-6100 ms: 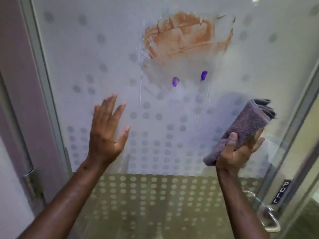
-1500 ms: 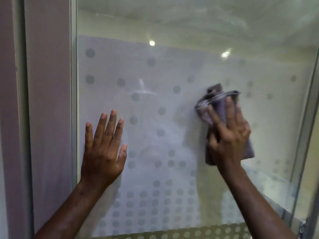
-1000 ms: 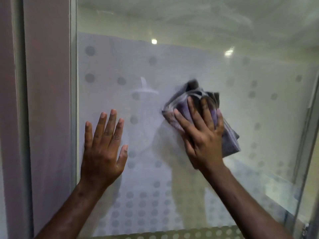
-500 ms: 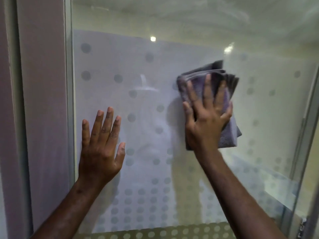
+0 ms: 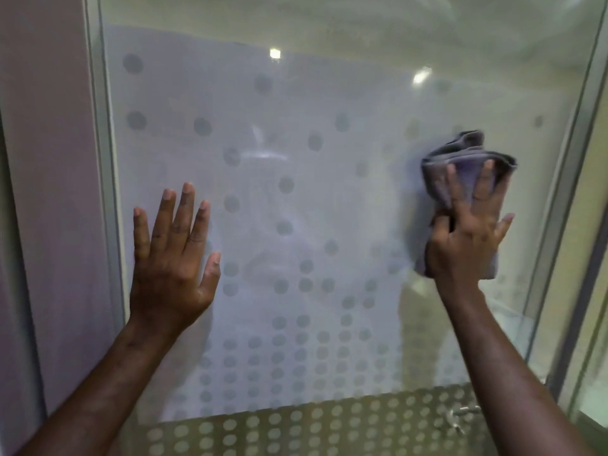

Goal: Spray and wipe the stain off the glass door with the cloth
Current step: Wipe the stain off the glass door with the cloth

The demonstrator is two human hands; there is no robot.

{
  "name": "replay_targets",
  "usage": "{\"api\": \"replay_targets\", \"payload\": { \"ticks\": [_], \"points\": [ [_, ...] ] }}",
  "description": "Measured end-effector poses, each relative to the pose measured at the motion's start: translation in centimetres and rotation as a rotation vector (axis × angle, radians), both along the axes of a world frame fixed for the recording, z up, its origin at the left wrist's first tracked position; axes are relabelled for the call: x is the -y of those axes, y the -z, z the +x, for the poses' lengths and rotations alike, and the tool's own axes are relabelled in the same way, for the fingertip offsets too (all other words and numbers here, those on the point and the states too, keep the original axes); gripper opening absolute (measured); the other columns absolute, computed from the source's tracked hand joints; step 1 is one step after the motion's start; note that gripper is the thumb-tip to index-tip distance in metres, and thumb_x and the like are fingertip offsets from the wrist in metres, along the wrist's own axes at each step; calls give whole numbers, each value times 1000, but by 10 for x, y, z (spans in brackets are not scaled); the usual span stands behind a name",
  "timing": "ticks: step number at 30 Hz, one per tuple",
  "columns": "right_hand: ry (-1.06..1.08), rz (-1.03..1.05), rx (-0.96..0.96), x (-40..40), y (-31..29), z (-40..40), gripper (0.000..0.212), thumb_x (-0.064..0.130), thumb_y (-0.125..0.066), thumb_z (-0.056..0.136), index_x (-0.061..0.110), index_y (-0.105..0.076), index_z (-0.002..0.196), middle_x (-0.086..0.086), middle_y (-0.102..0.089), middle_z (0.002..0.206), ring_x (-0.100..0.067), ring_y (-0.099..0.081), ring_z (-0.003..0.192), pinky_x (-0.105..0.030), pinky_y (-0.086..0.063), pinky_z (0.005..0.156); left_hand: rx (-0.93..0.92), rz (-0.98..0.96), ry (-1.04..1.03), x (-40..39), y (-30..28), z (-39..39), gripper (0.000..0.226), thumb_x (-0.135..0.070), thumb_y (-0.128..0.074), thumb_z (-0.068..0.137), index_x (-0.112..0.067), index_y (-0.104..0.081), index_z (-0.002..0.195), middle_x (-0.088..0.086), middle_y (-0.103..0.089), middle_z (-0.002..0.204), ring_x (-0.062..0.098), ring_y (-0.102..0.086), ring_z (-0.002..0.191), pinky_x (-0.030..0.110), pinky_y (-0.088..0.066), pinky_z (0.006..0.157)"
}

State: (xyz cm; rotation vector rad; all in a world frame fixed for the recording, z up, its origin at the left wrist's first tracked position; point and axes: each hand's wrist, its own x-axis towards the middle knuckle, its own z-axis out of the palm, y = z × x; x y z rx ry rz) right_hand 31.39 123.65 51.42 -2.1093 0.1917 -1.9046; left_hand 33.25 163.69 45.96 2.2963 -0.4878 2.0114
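Observation:
The glass door (image 5: pixel 296 199) fills the view, frosted and dotted with grey circles. No brown stain shows on it now, only a faint wet streak (image 5: pixel 263 153) near the middle. My right hand (image 5: pixel 467 235) presses a bunched purple-grey cloth (image 5: pixel 460 166) flat against the glass at the right side, fingers spread over it. My left hand (image 5: pixel 174 255) lies flat on the glass at the lower left, fingers apart, holding nothing. No spray bottle is in view.
A metal door frame (image 5: pixel 105 192) runs down the left, with a mauve wall (image 5: pixel 42 192) beyond it. Another frame post (image 5: pixel 566 192) stands at the right edge. A metal handle fitting (image 5: pixel 460 417) shows at the lower right.
My right hand has swept the cloth from the middle of the glass to the right side. The left hand has stayed flat in place. The brown stain seen six seconds ago is gone from view.

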Motion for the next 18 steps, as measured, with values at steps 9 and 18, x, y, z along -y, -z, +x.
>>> {"api": "replay_targets", "payload": {
  "ticks": [9,18],
  "points": [
    [-175,343,209,-48,-125,3,65,35,-42,99,24,-30,162,-7,-21,172,-26,-17,160,-51,-11,128,2,11,-66,4,2,2,70,-27,-49,95,2,-30,156,24,-22,166,42,-18,155,69,-14,122],
    [-190,-536,103,-172,-147,8,53,35,-43,104,42,-40,156,7,-32,168,-26,-19,159,-59,-10,125,6,11,-69,3,2,3,73,-26,-51,93,1,-27,157,22,-19,167,41,-17,156,67,-12,124]
  ]
}}
